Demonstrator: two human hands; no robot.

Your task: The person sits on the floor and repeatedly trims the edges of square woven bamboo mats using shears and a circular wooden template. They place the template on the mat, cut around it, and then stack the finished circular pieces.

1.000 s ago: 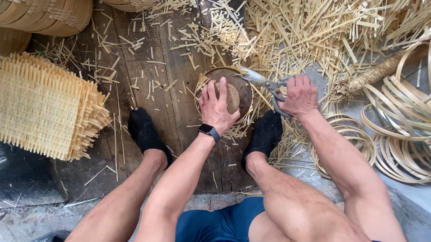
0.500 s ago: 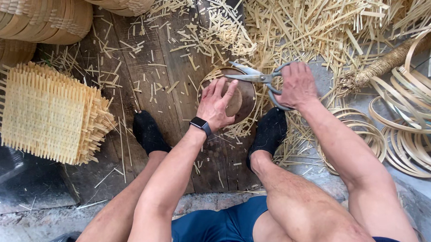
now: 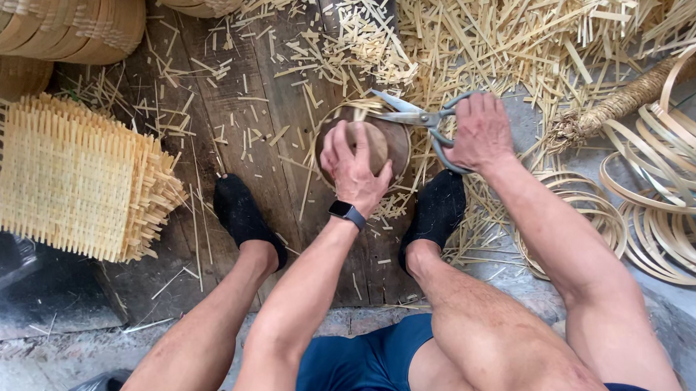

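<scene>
My left hand (image 3: 355,166) presses down on a round brown bowl-shaped mould (image 3: 388,140) that stands on the dark wooden boards between my two black-socked feet. A thin ring of bamboo strip edges the mould's rim. My right hand (image 3: 481,131) grips the handles of large metal scissors (image 3: 411,116). The scissor blades are open and point left over the far rim of the mould. A dark watch sits on my left wrist.
A stack of square woven bamboo mats (image 3: 74,178) lies at the left. Woven baskets (image 3: 57,28) are stacked at the top left. Cut bamboo slivers (image 3: 527,27) litter the boards and upper right. Coiled bamboo hoops (image 3: 664,200) and a rope-wrapped bundle (image 3: 630,97) lie at the right.
The scissors have swung from the mould's right side to across its far rim, and their blades have opened. My left hand stays on the mould.
</scene>
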